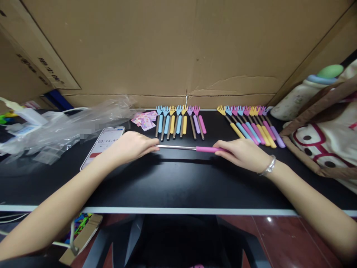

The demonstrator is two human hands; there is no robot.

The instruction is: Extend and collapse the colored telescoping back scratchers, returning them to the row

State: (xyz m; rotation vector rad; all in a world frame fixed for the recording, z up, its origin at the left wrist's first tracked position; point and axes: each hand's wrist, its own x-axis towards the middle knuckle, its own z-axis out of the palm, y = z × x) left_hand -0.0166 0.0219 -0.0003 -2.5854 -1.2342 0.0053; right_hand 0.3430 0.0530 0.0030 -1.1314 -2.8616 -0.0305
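A back scratcher with a bare metal rod and a pink handle (205, 149) is held level between both hands, just above the black tabletop. My left hand (135, 146) pinches the rod's left end; a hand-shaped head does not show there and may be hidden by the fingers. My right hand (242, 153) is closed around the right end of the pink handle. Behind the hands lie several metal-rod back scratchers (175, 124) with coloured heads, loose sleeves beside them. Farther right, several back scratchers (252, 125) have coloured handles on their rods.
A phone (104, 143) showing a timer lies by my left forearm, near crumpled clear plastic bags (72, 124) and small printed cards (145, 120). At the right are a bottle (301, 93) and a cloth bag (326, 149). Cardboard (167, 48) stands along the back.
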